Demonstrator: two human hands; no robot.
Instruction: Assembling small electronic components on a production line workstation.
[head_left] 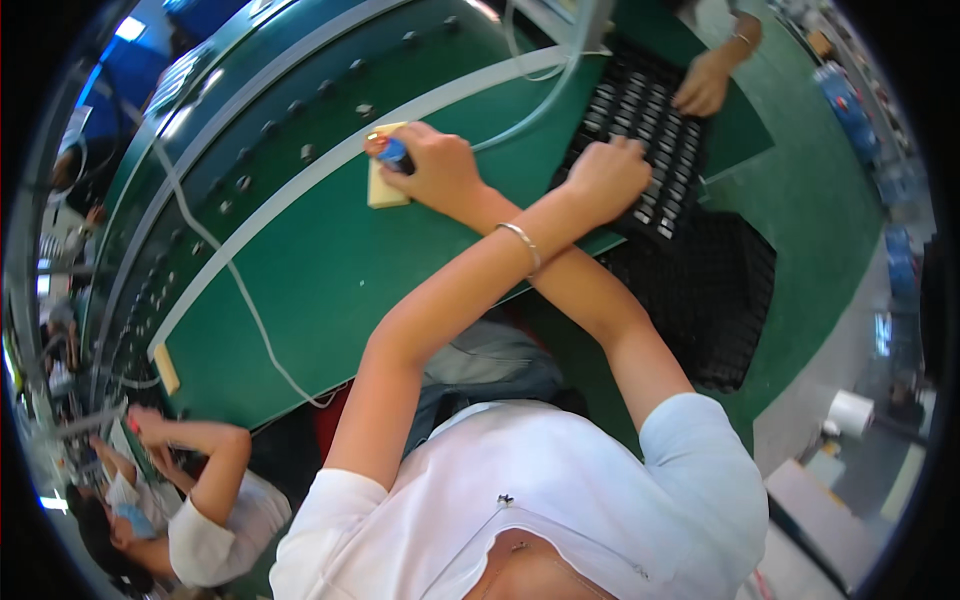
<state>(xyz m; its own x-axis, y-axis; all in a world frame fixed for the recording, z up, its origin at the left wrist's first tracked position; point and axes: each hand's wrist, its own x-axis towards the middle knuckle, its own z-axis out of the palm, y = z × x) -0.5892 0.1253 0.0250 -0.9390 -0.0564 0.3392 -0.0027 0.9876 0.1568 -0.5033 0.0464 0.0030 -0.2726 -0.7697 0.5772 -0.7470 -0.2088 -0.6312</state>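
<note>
Head view suggests the crossed forearms are the likeliest source of trouble: the left lies over the right, so lifting either hand quickly could jog the other. The right hand (437, 163) is closed around a blue piece (395, 155) with a copper-coloured end, over the upper part of a cream block (385, 192) on the green table (280, 270); a knock at that wrist might tip the piece or shift the block. The left hand (612, 180) is bent down with fingers curled over a black tray (683, 205) of small pale-topped pieces; whether it grips one cannot be told. Another person's hand (704, 88) reaches into the same tray's far side, so the two could bump there and scatter pieces. A second black tray (715, 310) lies below the first, near the right forearm. A pale hose (548, 118) runs between block and tray and could snag a sleeveless wrist, while a white cable (250, 310) crosses the table further left.
</note>
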